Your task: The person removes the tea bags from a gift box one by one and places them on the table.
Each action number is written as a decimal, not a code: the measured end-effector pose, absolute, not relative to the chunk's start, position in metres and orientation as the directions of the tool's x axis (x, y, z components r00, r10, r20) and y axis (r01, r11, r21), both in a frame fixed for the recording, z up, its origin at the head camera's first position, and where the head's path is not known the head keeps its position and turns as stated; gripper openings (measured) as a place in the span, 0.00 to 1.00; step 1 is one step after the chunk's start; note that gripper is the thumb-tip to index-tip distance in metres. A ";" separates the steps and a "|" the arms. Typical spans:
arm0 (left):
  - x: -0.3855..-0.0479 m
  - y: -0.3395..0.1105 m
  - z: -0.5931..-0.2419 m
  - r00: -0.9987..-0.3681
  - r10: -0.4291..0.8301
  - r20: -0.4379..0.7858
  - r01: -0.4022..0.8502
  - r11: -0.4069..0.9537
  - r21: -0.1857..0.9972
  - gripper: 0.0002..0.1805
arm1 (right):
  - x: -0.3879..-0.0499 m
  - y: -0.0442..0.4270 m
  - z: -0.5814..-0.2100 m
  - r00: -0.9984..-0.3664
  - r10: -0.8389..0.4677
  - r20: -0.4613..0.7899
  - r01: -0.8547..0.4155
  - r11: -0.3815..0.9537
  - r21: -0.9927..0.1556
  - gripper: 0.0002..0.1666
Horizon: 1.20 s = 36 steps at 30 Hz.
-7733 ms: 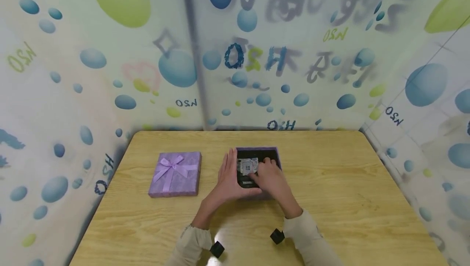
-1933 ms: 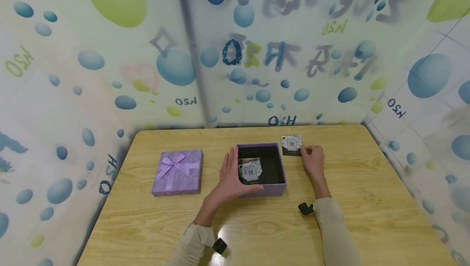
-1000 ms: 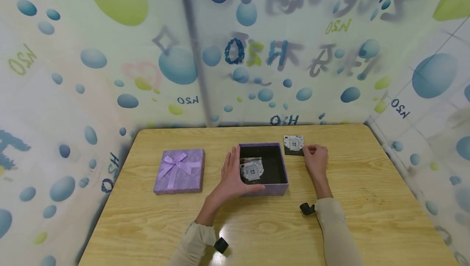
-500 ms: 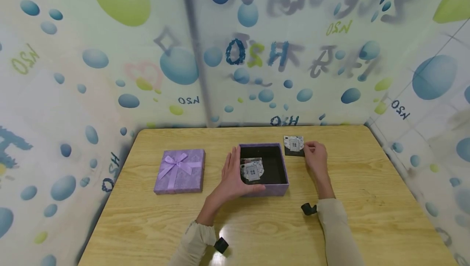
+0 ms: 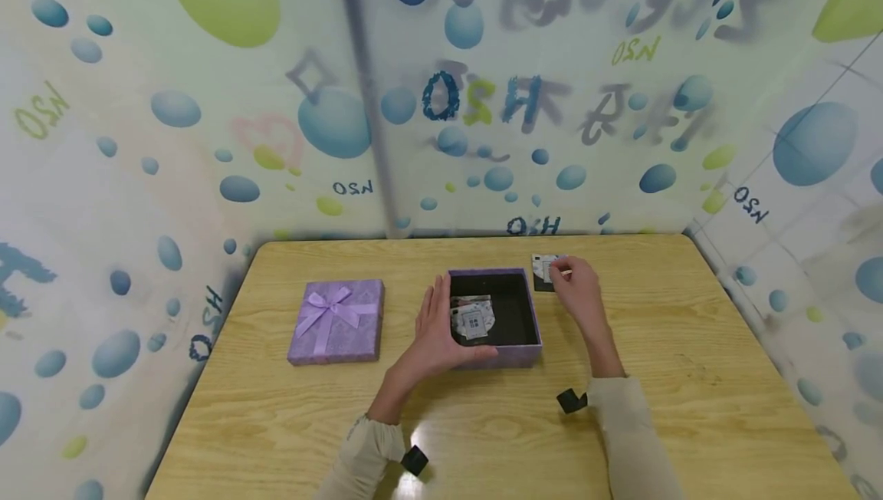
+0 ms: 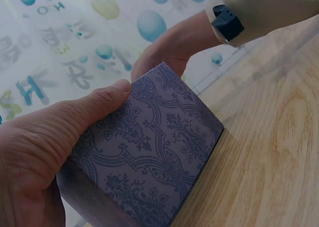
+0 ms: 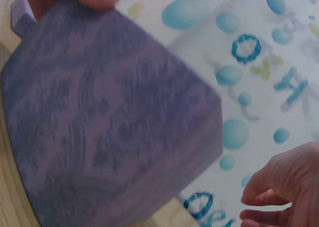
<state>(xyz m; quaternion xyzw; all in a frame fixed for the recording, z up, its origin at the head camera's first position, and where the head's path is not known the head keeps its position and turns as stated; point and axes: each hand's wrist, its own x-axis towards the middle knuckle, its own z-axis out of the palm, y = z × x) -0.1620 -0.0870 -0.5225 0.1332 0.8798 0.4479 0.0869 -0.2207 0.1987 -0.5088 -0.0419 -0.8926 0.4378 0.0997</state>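
Observation:
My left hand [image 5: 436,333] holds the near left corner of the lidless purple gift box [image 5: 498,357]. Its fingers lie along the left wall, and the thumb rests on the patterned wall [image 6: 154,132] near the rim. Flat on the table, just beyond the box's far right corner, is a square black-and-white printed packet [image 5: 542,270]. My right hand [image 5: 579,293] is over the packet's right part, hiding it. In the right wrist view its loosely bent fingers [image 7: 269,179] show nothing between them. Similar printed packets [image 5: 473,322] lie overlapping at the left inside the box.
The purple box lid [image 5: 336,324], with a lilac ribbon bow [image 5: 334,307], lies on the wooden table [image 5: 483,431] left of the box. A wall [image 5: 572,47] with painted blue and green drops stands behind the table's far edge.
The right hand was inside the box earlier, then beside one packet on the table, touching its right edge. Now it has shifted left over that packet. The left hand stays on the box.

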 end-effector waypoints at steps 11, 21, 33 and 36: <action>-0.163 -0.087 -0.523 -0.946 0.323 -0.028 0.164 0.552 0.817 0.82 | -0.210 0.170 -0.493 -0.973 0.029 0.230 -0.150 0.677 -0.721 0.13; -0.163 -0.088 -0.524 -0.945 0.326 -0.034 0.160 0.550 0.820 0.81 | -0.196 0.145 -0.484 -0.955 -0.036 0.294 -0.220 0.749 -0.625 0.12; -0.164 -0.087 -0.525 -0.945 0.327 -0.026 0.163 0.537 0.828 0.82 | -0.190 0.130 -0.481 -0.959 -0.113 0.260 -0.258 0.727 -0.636 0.12; -0.164 -0.088 -0.525 -0.944 0.328 -0.027 0.162 0.536 0.828 0.82 | -0.189 0.126 -0.480 -0.960 -0.139 0.242 -0.267 0.713 -0.648 0.12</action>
